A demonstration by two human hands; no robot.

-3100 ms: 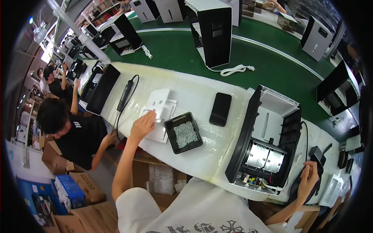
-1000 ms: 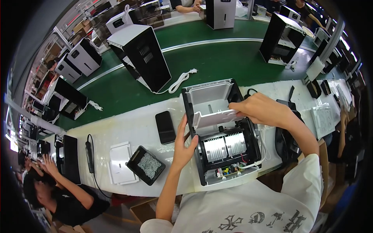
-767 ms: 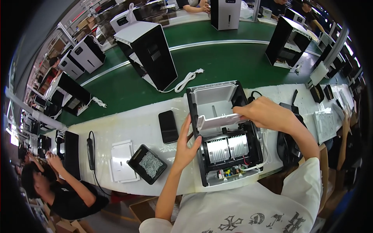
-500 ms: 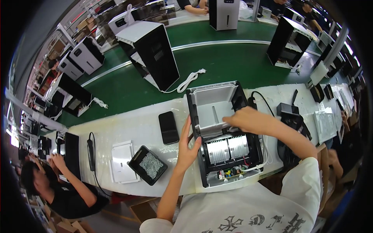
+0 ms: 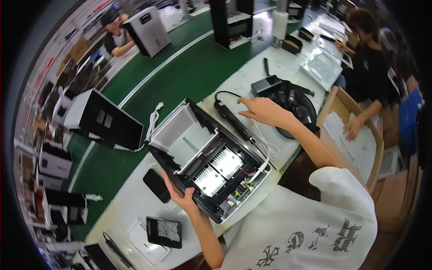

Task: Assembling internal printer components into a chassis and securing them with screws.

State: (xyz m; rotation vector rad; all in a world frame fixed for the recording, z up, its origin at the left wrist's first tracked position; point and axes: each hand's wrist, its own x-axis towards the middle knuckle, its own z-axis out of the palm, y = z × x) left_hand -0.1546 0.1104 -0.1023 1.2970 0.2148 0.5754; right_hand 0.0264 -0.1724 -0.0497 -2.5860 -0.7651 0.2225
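An open black-and-white appliance housing (image 5: 183,143) lies on the bench in front of me. It has a white bin-like recess at its far end, finned silver heat sinks (image 5: 219,172) in the middle and a small circuit board (image 5: 238,192) with wires at the near end. My left hand (image 5: 182,198) holds the housing's left edge, fingers along the outer side and thumb toward the rim. Over the bench to the right, my right hand (image 5: 265,111) has its fingers apart and nothing visible in it. It is beside a black corded electric screwdriver (image 5: 232,119), close to its cable end.
A black phone (image 5: 156,185) and a black tray of small screws (image 5: 164,231) lie left, the tray overlapping a white panel (image 5: 139,240). A black bag (image 5: 294,108) sits right. Tall appliances (image 5: 105,119) stand on the green conveyor (image 5: 180,74). A co-worker (image 5: 369,63) reaches into a carton (image 5: 332,103).
My view has swung to the right. My right hand has left the housing's recess and moved over the bench beside the screwdriver. My left hand stays on the housing's left side.
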